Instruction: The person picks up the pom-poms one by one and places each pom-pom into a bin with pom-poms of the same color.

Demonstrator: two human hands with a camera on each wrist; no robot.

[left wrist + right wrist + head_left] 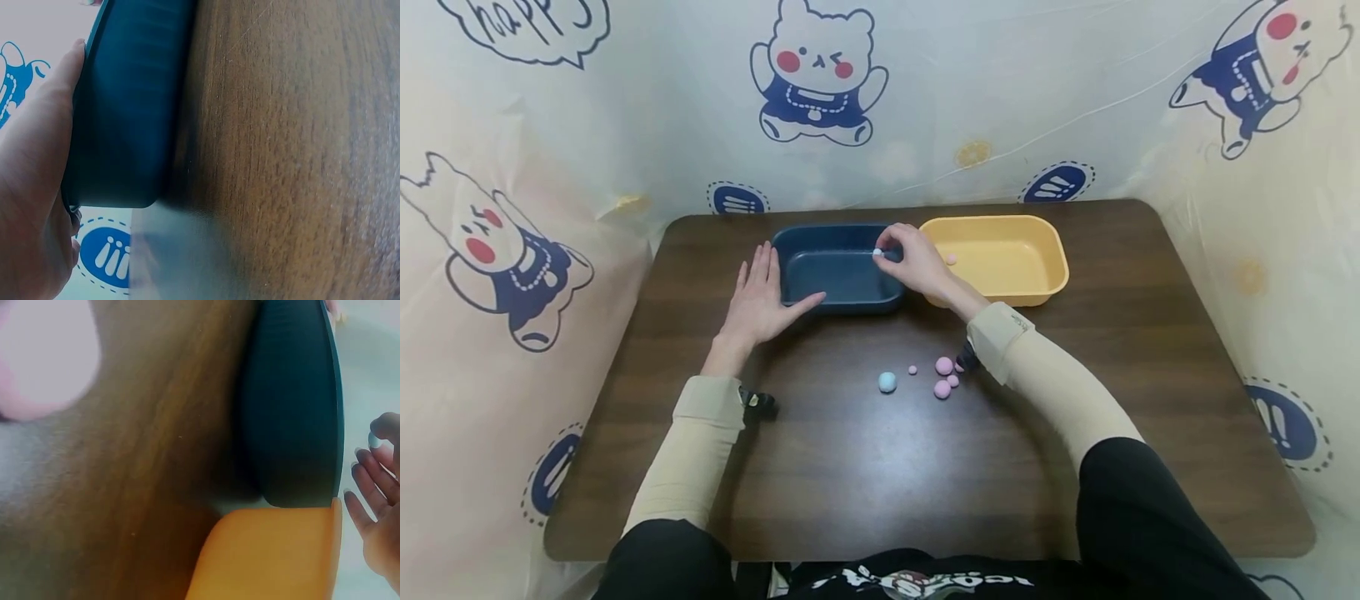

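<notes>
My left hand [758, 304] rests against the left end of the dark blue tray [838, 300], its fingers straight and thumb spread along the front rim. In the left wrist view that hand [37, 162] lies along the tray's rim. Over the right end of the same tray, my right hand [917, 260] pinches a small pale blue ball [877, 252] between thumb and forefinger. The right wrist view has this hand [378, 500] above rim height, with the ball [374, 440] at its fingertips and the other fingers extended.
A yellow tray [1058, 287] stands right beside the blue one, with a small pink ball [951, 259] in it. Nearer on the brown table [835, 483] lie a larger light blue ball [887, 382] and several pink balls [942, 389], some close below the right wrist.
</notes>
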